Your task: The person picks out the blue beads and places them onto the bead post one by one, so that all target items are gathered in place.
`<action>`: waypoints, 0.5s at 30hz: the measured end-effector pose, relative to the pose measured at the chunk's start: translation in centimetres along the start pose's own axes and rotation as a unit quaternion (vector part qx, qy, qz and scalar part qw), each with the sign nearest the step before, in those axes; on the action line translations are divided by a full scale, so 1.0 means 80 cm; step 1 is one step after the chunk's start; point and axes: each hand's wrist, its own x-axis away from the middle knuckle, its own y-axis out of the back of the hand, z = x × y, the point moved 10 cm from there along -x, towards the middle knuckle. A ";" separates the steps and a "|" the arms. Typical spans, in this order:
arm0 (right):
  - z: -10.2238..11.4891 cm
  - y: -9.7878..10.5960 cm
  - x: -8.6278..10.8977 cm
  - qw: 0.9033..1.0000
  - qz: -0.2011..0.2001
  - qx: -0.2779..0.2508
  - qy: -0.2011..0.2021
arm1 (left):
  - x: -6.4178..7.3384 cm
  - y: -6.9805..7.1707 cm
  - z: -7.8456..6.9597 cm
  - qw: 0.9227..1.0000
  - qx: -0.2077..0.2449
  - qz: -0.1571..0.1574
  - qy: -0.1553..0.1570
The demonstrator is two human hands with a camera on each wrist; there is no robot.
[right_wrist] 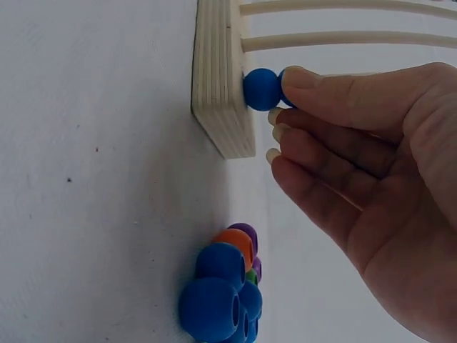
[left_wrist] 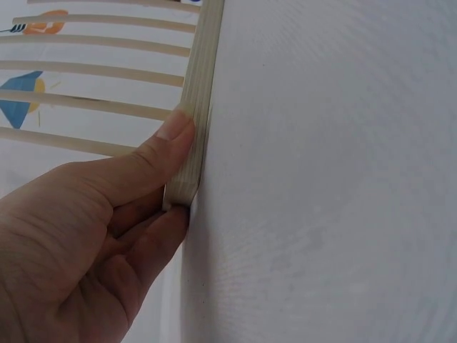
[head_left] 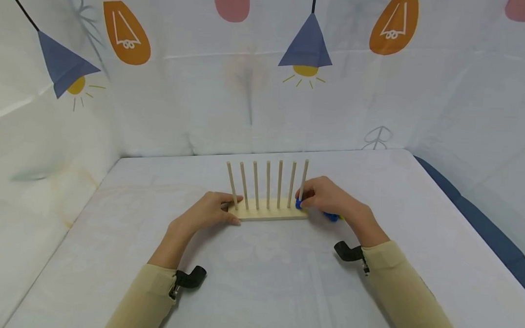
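A pale wooden base (head_left: 269, 214) with a row of upright pegs (head_left: 268, 184) stands on the table. My left hand (head_left: 205, 211) grips the base's left end, thumb along its front edge (left_wrist: 187, 153) and fingers around the end. At the rightmost peg, one blue bead (right_wrist: 262, 89) sits against the base. Just above it, my right hand (head_left: 329, 195) pinches a second blue bead (right_wrist: 287, 91) between thumb and fingertips, mostly covered by the thumb. The other pegs carry no beads.
A cluster of loose beads lies right of the base, under the right hand: several blue ones (right_wrist: 208, 309), an orange one (right_wrist: 235, 243), plus purple and green. The white table (head_left: 262, 281) ends at a patterned curtain (head_left: 195, 97) behind. Black camera mounts (head_left: 190, 277) stick out from both sleeves.
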 end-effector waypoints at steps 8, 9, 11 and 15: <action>-0.001 -0.003 0.001 1.000 0.006 0.010 -0.007 | 0.001 0.000 0.000 1.000 -0.003 -0.002 -0.003; -0.001 -0.004 0.001 1.000 0.007 0.009 -0.007 | 0.000 0.000 0.000 1.000 -0.004 -0.003 -0.003; -0.001 -0.004 0.001 1.000 0.010 0.006 -0.009 | 0.000 0.000 0.001 1.000 -0.003 -0.003 0.003; -0.002 -0.005 0.000 1.000 0.017 0.007 -0.012 | 0.001 0.001 0.002 1.000 -0.004 -0.005 0.007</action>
